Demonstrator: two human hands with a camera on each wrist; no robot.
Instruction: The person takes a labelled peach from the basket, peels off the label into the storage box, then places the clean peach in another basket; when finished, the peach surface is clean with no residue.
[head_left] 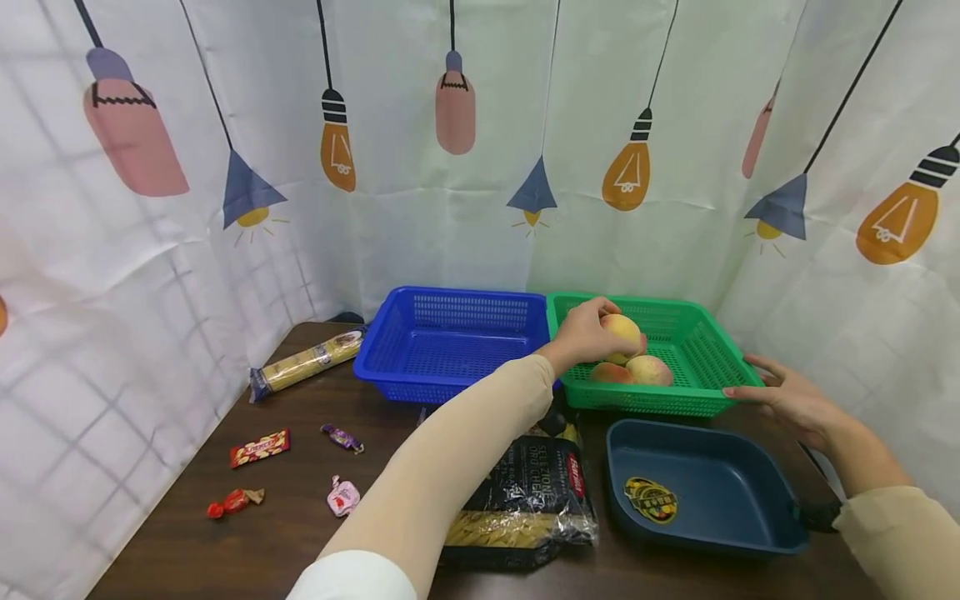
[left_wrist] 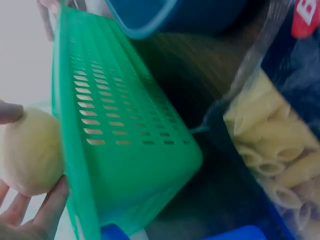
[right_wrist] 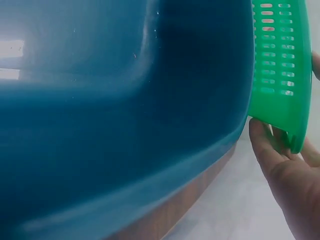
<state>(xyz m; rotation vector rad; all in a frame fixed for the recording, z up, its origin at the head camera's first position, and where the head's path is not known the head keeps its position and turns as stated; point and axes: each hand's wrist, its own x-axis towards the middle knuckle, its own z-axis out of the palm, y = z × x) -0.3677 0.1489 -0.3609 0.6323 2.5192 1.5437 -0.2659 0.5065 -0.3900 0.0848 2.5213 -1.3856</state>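
A yellowish peach (head_left: 623, 330) is in my left hand (head_left: 583, 337), held over the left part of the green basket (head_left: 678, 402). The left wrist view shows the fingers around that peach (left_wrist: 33, 152), close by the basket's rim. Below it more peaches (head_left: 651, 371) lie in the basket, partly covered by one another and by the hand. At the basket's right front corner my right hand (head_left: 797, 407) grips the rim. The right wrist view has its thumb on one side of the green corner (right_wrist: 280, 112) and fingers on the other.
Left of the green basket stands a blue basket (head_left: 457, 387). A dark blue tub (head_left: 712, 483) with a sticker sits in front, beside a pasta bag (head_left: 536, 475) partly behind my left arm. Spaghetti (head_left: 307, 363) and several wrapped sweets (head_left: 259, 448) lie at left.
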